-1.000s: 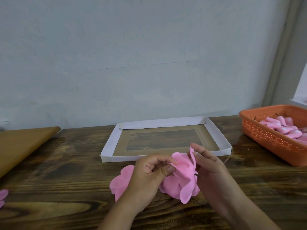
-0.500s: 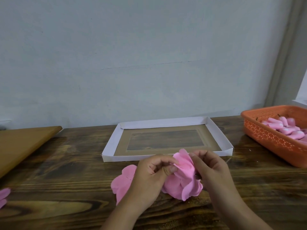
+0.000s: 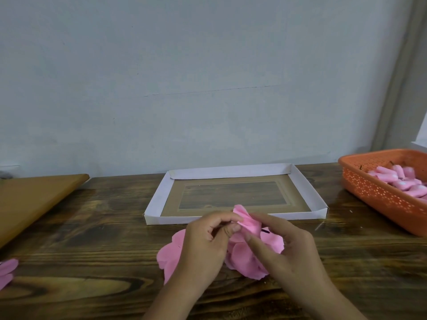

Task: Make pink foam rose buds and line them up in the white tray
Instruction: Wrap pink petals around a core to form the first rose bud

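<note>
Now both hands work near the front of the bench (image 3: 92, 227): the left hand (image 3: 203, 248) pinches the rolled top of the pink foam petals (image 3: 247, 222), and the right hand (image 3: 284, 248) curls its fingers around them. Probably it is best to wrap tightly and keep the pinch. Farther, the white tray (image 3: 157, 199) holds no buds; far right stands an orange basket (image 3: 374, 188).

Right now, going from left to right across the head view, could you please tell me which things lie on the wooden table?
Loose pink foam petals at the left edge → flat brown board → shallow white cardboard tray → perforated orange plastic basket holding pink foam pieces.
</note>
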`<action>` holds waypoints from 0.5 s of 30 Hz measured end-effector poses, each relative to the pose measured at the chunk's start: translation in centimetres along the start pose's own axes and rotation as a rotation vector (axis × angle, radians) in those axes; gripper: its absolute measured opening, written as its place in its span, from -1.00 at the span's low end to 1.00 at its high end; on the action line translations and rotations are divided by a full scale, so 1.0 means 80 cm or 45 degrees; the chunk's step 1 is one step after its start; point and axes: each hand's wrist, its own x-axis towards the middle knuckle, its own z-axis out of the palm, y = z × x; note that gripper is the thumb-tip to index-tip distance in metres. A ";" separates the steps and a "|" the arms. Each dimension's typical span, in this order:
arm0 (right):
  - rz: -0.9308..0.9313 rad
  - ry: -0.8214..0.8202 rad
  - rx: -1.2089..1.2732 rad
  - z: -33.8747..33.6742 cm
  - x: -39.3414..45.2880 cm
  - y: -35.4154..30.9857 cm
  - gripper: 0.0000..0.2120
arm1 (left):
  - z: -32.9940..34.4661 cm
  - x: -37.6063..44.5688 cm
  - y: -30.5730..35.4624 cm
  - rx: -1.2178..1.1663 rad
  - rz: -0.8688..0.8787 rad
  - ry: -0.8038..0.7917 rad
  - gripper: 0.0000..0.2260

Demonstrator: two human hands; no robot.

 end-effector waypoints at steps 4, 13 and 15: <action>-0.086 -0.020 -0.194 0.001 0.000 -0.002 -0.37 | 0.001 -0.002 0.005 0.134 0.185 -0.015 -0.65; -0.128 -0.015 -0.279 0.002 0.000 0.011 -0.36 | 0.000 -0.007 0.005 0.305 0.398 -0.052 -0.70; -0.131 0.001 -0.289 0.002 -0.001 0.017 -0.44 | 0.000 -0.007 0.005 0.310 0.404 -0.066 -0.71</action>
